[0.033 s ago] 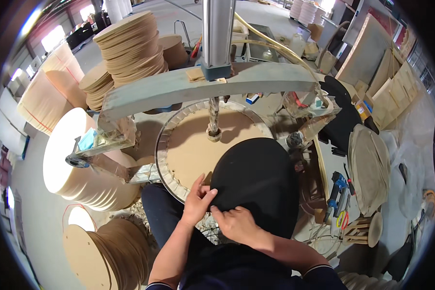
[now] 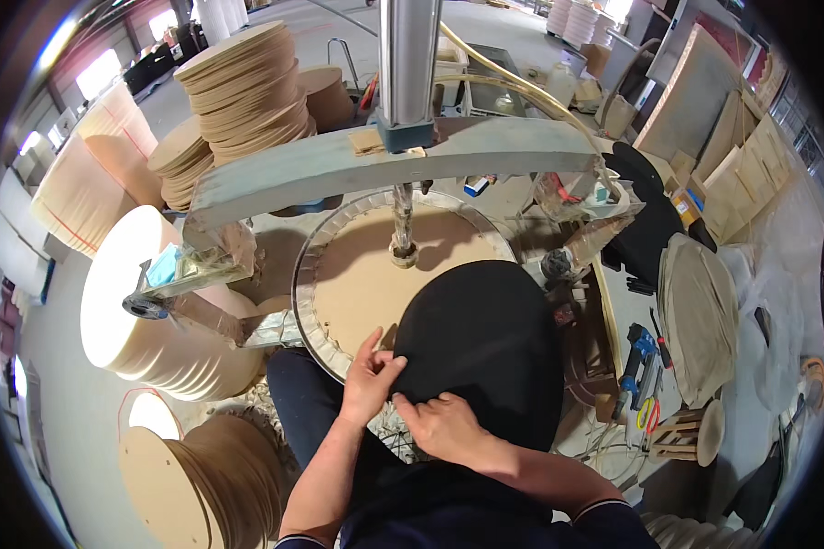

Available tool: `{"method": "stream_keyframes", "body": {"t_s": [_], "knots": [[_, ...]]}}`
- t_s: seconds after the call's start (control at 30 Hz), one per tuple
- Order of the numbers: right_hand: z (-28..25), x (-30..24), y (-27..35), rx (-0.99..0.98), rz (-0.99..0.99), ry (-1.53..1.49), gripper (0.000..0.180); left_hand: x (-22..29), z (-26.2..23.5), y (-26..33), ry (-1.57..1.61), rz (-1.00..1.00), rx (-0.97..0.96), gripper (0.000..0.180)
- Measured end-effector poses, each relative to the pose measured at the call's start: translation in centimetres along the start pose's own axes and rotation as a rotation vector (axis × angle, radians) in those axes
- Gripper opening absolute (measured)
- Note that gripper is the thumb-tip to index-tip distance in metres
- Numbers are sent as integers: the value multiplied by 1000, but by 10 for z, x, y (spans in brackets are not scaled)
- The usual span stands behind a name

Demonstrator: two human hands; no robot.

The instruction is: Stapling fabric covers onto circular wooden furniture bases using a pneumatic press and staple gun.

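The large round black fabric-like disc [image 2: 485, 343] lies just ahead of the right hand [image 2: 444, 427] and right of the left hand [image 2: 368, 384]. Both hands touch its edge, fingers bent; whether they pinch it, I cannot tell. Beyond them lies a round tan board [image 2: 362, 261].

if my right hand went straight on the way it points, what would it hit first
Most likely the left hand, just ahead of the right hand at the black pad's edge; depth is unclear from one view.
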State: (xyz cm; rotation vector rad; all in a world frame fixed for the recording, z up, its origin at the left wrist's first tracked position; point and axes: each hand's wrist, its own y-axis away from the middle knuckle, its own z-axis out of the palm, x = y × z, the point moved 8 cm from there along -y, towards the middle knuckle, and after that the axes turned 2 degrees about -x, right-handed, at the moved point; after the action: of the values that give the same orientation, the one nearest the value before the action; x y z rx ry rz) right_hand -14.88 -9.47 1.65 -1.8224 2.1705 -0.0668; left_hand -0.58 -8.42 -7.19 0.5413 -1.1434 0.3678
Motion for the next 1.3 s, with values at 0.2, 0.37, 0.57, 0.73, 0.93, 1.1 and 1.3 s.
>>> {"method": "stream_keyframes", "body": {"t_s": [0.2, 0.37, 0.57, 0.73, 0.93, 1.1, 1.3], "knots": [[-34, -15, -9, 148, -41, -174, 57, 23, -52, -13, -155, 147, 251, 52], [-61, 92, 12, 255, 470, -343, 34, 38, -106, -12, -695, 241, 538, 46], [-39, 239, 133, 490, 932, 136, 56, 39, -108, -19, -712, 281, 639, 43], [4, 262, 148, 380, 1259, -578, 60, 32, -121, -19, -717, 286, 650, 44], [12, 258, 131, 357, 1187, -577, 40, 27, -133, -24, -605, 272, 711, 46], [7, 255, 107, 256, 1099, -511, 29, 27, -137, -24, -599, 355, 654, 54], [-22, 262, 75, 361, 900, -372, 24, 51, -119, -40, -478, 178, 531, 60]]}}
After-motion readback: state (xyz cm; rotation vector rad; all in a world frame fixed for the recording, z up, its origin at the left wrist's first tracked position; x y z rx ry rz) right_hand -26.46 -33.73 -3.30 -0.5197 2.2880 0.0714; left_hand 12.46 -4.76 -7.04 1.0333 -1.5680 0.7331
